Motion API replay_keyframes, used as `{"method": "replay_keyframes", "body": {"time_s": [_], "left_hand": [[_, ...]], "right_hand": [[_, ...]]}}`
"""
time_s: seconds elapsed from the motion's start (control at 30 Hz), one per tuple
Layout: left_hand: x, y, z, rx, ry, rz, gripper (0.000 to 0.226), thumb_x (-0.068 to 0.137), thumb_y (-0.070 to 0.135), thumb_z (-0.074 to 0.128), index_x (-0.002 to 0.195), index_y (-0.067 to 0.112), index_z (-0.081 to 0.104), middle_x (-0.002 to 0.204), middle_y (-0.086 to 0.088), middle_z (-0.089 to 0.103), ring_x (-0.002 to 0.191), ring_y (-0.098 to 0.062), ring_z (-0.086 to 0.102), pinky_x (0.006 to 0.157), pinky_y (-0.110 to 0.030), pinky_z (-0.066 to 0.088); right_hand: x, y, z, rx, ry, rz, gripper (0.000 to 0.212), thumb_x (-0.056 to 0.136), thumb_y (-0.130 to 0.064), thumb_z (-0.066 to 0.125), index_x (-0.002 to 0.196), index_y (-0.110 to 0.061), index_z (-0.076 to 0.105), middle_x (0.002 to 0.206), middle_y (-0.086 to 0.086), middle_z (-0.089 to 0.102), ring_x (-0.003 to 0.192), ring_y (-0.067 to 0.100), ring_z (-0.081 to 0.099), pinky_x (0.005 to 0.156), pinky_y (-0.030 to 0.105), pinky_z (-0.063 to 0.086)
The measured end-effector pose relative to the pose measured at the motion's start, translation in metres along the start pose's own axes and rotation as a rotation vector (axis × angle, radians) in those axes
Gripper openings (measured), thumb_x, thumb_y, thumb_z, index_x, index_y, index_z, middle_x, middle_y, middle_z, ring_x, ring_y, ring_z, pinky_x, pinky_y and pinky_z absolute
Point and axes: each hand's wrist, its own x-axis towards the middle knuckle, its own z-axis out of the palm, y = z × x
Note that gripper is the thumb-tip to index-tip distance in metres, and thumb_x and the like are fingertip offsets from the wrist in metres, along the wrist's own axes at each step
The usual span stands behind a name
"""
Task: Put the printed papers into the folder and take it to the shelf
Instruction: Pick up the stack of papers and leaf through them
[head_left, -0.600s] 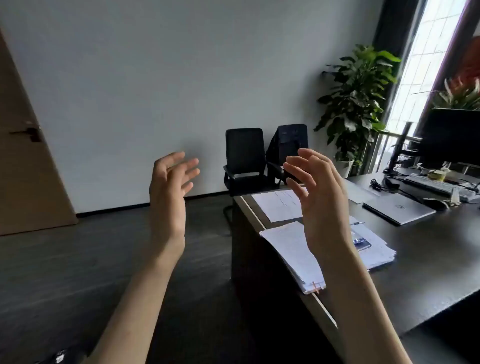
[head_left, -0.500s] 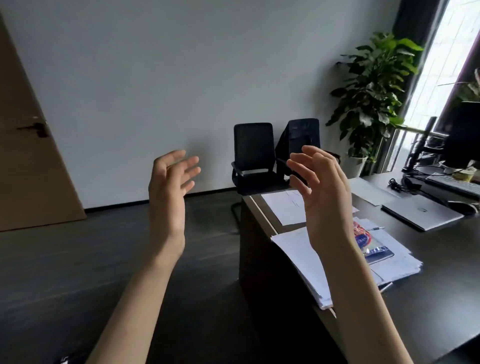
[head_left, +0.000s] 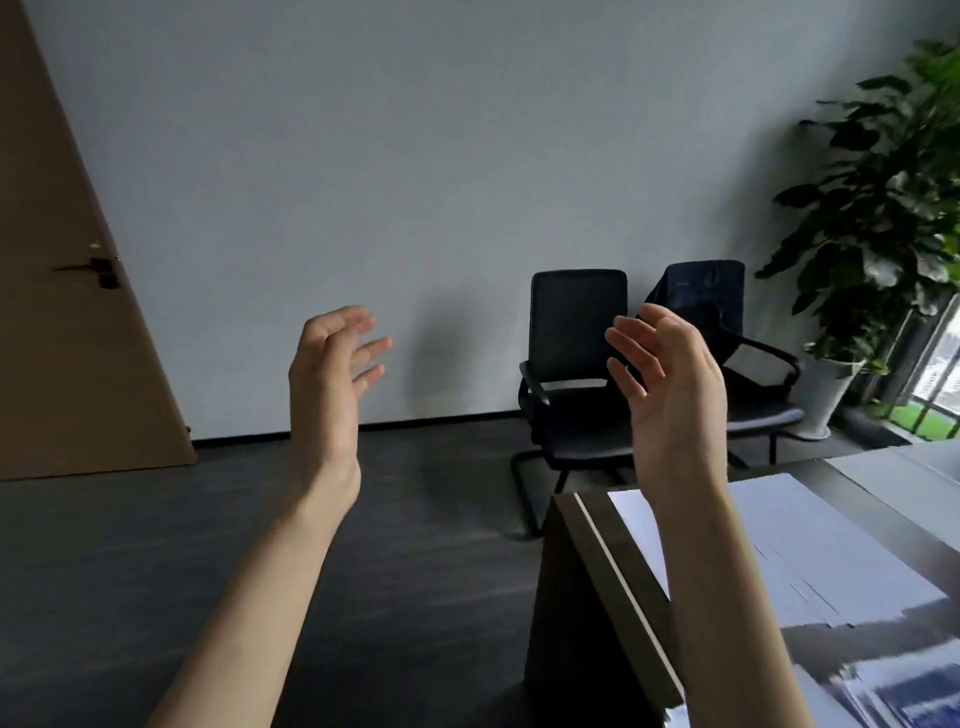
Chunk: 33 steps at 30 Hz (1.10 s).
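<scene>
Both hands are raised in front of me, palms facing each other, fingers spread and holding nothing. My left hand (head_left: 332, 379) hovers over the dark floor. My right hand (head_left: 670, 384) is above the near corner of the dark desk (head_left: 613, 582). White printed papers (head_left: 810, 556) lie flat on the desk to the right of my right forearm. A blurred stack of papers with a blue-printed item (head_left: 893, 691) shows at the bottom right corner. No folder or shelf can be made out.
Two black office chairs (head_left: 576, 374) (head_left: 748, 364) stand against the grey wall behind the desk. A large potted plant (head_left: 883, 208) fills the right corner by the window. A wooden door (head_left: 67, 312) is on the left. Dark floor lies between door and desk.
The view has swung left and closer to the desk corner; the laptop, monitor and most of the desk have left the frame. Both hands stay raised and open.
</scene>
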Motion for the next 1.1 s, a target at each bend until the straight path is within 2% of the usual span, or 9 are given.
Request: {"method": "replay_keyframes", "body": {"time_s": [0.17,0.27,0.37,0.47,0.6,0.73,0.83,0.97,1.1], "left_hand": [[0.094,-0.058,0.03,-0.007,-0.003,-0.027,0.016,0.09,0.018,0.042,0.088,0.026,0.056,0.113,-0.004,0.061,0.094,-0.014,0.066,0.084,-0.026,0.049],[0.152,-0.099,0.05,-0.007,-0.029,-0.06,0.017,0.076,0.028,0.045,0.088,0.027,0.056,0.105,-0.002,0.064,0.092,-0.013,0.066,0.082,-0.024,0.048],[0.211,-0.144,0.071,-0.007,-0.079,-0.071,0.02,0.074,0.029,0.043,0.089,0.027,0.056,0.095,0.003,0.066,0.092,-0.012,0.066,0.08,-0.024,0.047],[0.273,-0.189,0.098,-0.006,-0.172,-0.077,0.017,0.079,0.028,0.043,0.089,0.027,0.057,0.095,0.004,0.067,0.095,-0.015,0.066,0.08,-0.025,0.047],[0.366,-0.241,0.153,0.006,-0.332,-0.098,0.017,0.093,0.017,0.041,0.092,0.027,0.054,0.098,0.002,0.065,0.097,-0.018,0.065,0.085,-0.028,0.047],[0.435,-0.284,0.213,-0.024,-0.497,-0.141,0.019,0.094,0.017,0.04,0.092,0.029,0.055,0.101,0.005,0.063,0.094,-0.015,0.065,0.082,-0.025,0.046],[0.466,-0.317,0.26,-0.061,-0.627,-0.173,0.018,0.093,0.021,0.042,0.093,0.031,0.057,0.105,0.007,0.063,0.094,-0.011,0.066,0.079,-0.022,0.046],[0.486,-0.363,0.334,-0.121,-0.792,-0.232,0.018,0.092,0.023,0.043,0.094,0.032,0.059,0.11,0.005,0.064,0.101,-0.015,0.066,0.082,-0.026,0.047],[0.492,-0.403,0.415,-0.168,-0.937,-0.253,0.022,0.093,0.021,0.04,0.095,0.031,0.059,0.113,0.002,0.064,0.103,-0.016,0.066,0.084,-0.028,0.047]], "right_hand": [[0.099,0.05,0.009,-0.025,0.021,-0.004,0.02,0.09,-0.017,0.044,0.094,-0.02,0.063,0.09,-0.002,0.068,0.094,0.013,0.065,0.089,0.03,0.047],[0.156,0.083,0.012,-0.042,0.06,-0.011,0.02,0.09,-0.016,0.043,0.094,-0.019,0.062,0.088,-0.003,0.068,0.093,0.013,0.065,0.086,0.029,0.047],[0.209,0.119,0.01,-0.063,0.086,-0.048,0.02,0.091,-0.017,0.043,0.093,-0.021,0.062,0.088,-0.003,0.068,0.093,0.012,0.064,0.082,0.026,0.047],[0.264,0.156,0.009,-0.075,0.14,-0.098,0.021,0.091,-0.017,0.043,0.092,-0.022,0.063,0.087,-0.005,0.068,0.093,0.012,0.064,0.08,0.025,0.047],[0.346,0.198,0.01,-0.099,0.271,-0.152,0.021,0.09,-0.019,0.044,0.093,-0.023,0.065,0.089,-0.005,0.068,0.096,0.012,0.063,0.083,0.027,0.046],[0.406,0.218,-0.001,-0.151,0.421,-0.212,0.02,0.08,-0.028,0.049,0.091,-0.027,0.066,0.086,-0.009,0.071,0.095,0.011,0.065,0.083,0.028,0.045],[0.438,0.222,-0.021,-0.215,0.547,-0.274,0.02,0.077,-0.028,0.05,0.09,-0.028,0.065,0.084,-0.01,0.071,0.093,0.009,0.066,0.081,0.027,0.046],[0.476,0.221,-0.055,-0.26,0.702,-0.365,0.02,0.089,-0.019,0.044,0.093,-0.026,0.062,0.084,-0.01,0.07,0.091,0.008,0.065,0.086,0.03,0.046],[0.514,0.215,-0.092,-0.27,0.798,-0.458,0.019,0.091,-0.018,0.042,0.095,-0.024,0.06,0.088,-0.008,0.068,0.093,0.01,0.064,0.085,0.028,0.045]]}}
